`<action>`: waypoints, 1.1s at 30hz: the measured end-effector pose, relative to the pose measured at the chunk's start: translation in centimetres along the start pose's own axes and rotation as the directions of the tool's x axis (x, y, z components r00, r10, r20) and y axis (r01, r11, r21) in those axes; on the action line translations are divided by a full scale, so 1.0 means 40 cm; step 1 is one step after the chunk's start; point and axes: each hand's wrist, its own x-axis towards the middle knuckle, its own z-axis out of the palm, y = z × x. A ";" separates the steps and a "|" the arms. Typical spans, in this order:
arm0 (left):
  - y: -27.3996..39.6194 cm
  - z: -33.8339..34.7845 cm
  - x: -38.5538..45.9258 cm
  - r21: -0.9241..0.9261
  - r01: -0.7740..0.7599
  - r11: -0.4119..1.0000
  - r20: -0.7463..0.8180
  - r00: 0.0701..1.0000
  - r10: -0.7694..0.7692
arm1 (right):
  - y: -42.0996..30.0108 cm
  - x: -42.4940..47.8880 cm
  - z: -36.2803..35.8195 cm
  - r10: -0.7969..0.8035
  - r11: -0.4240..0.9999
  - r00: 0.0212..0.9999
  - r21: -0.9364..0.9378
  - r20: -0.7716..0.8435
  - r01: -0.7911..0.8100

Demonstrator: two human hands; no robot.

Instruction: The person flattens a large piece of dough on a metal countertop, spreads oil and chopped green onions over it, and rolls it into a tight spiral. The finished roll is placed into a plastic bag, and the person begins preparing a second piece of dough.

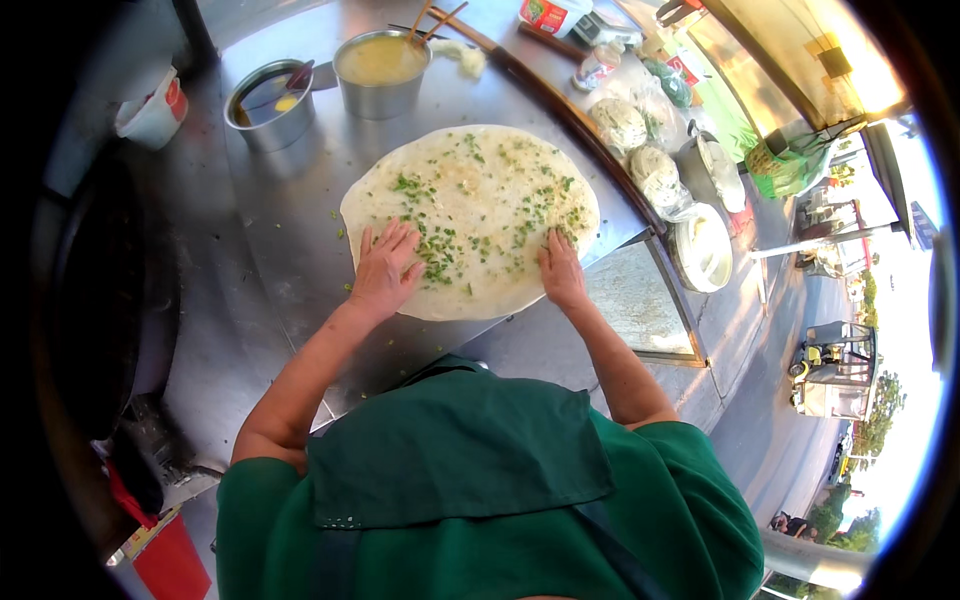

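Note:
A large, thin oval sheet of dough [480, 225] strewn with chopped green onion [439, 251] lies on the metal worktop [292, 217]. My left hand [386, 266] rests with spread fingers on the dough's lower left part, beside a cluster of the green bits. On its lower right edge lies my right hand [562, 266], fingers together and fingertips touching the scattered greens. Neither hand grips anything. Beyond the dough stand a metal pot of dark liquid [274, 131] with a utensil in it and a metal pot of yellowish paste [381, 94] with chopsticks.
A long wooden rolling pin [555, 105] lies diagonally right of the dough. Past it are bagged dough pieces [619, 124], a lidded metal pot [709, 169] and a white round container [701, 247]. A large dark round pan [101, 292] stands at the left.

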 end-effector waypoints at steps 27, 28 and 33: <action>-0.261 -0.127 0.179 0.280 -0.615 0.737 0.188 0.788 0.586 | -0.591 -0.111 0.183 -0.509 0.855 0.853 -0.051 0.113 0.517; -0.262 -0.117 0.197 0.264 -0.593 0.760 0.196 0.805 0.560 | -0.581 -0.089 0.179 -0.350 0.930 0.923 0.177 0.158 0.322; -0.179 -0.135 0.416 0.169 -0.296 0.940 0.467 0.864 0.188 | -0.361 0.007 0.119 -0.084 0.158 0.737 0.739 0.671 -0.655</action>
